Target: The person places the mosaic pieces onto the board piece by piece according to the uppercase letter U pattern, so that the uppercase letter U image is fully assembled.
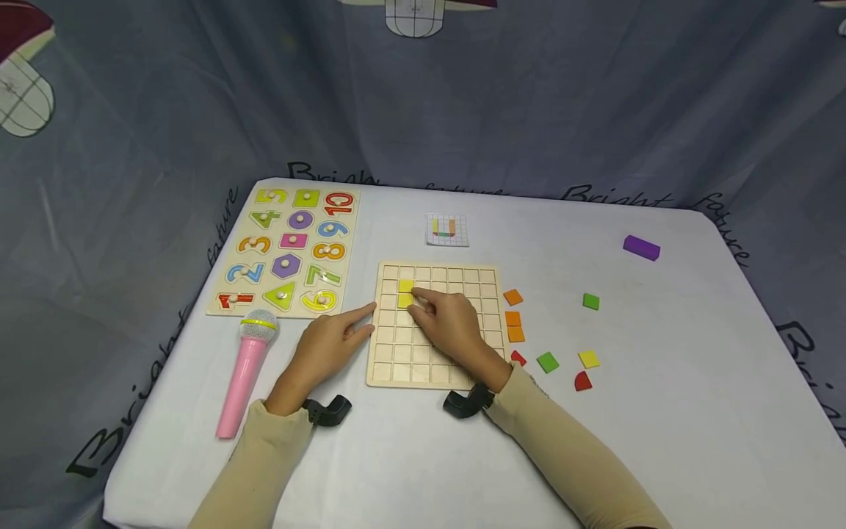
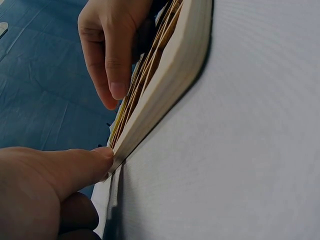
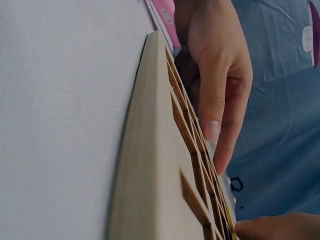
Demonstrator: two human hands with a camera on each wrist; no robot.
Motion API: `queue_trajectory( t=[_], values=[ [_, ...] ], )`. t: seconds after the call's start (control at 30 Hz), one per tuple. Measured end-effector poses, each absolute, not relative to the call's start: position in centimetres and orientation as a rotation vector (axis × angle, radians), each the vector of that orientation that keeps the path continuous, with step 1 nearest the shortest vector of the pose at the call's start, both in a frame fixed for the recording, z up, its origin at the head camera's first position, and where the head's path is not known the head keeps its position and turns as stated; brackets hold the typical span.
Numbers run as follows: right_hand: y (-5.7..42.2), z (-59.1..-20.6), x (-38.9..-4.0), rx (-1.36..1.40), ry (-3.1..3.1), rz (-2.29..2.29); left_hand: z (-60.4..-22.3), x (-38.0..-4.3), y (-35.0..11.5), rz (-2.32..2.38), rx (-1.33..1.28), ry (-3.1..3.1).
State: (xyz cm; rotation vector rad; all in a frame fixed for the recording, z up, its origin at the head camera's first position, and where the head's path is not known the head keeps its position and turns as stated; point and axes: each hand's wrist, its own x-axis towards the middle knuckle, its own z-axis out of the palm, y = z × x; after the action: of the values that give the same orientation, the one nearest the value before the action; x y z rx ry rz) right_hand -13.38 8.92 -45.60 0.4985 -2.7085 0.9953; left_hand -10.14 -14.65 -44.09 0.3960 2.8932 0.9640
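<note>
My right hand [image 1: 449,322] is over the wooden grid board [image 1: 390,375]. Its thumb and index finger pinch the corners of a yellow square tile [image 1: 405,300] lying in one of the cells. Directly above it in the same column sits a second yellow square tile [image 1: 406,285]. At the board's left edge, my left hand [image 1: 328,343] touches the rim with extended thumb and index finger, its other fingers folded under. The left wrist view shows the left thumb [image 2: 82,167] against the board's side. Behind the board lies a small pattern card [image 1: 447,230] with a coloured U on a grid.
Right of the board lie orange tiles [image 1: 516,334], green tiles [image 1: 548,362], a yellow tile [image 1: 589,358] and red rounded pieces [image 1: 583,380]. A purple block [image 1: 641,247] is farther right. On the left are a number puzzle [image 1: 218,283] and a pink microphone [image 1: 241,382].
</note>
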Motion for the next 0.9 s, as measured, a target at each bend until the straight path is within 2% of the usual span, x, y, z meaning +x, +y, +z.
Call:
queue_trajectory(
  t=[0.4, 0.9],
  values=[
    [10.6, -45.0, -12.3, 0.505, -2.52, 1.257, -43.7, -10.3, -14.6, 0.956, 0.386, 2.902],
    [18.9, -44.3, -7.2, 0.309, -2.447, 1.205, -43.7, -10.1, -14.6, 0.969, 0.331, 2.878]
  ],
)
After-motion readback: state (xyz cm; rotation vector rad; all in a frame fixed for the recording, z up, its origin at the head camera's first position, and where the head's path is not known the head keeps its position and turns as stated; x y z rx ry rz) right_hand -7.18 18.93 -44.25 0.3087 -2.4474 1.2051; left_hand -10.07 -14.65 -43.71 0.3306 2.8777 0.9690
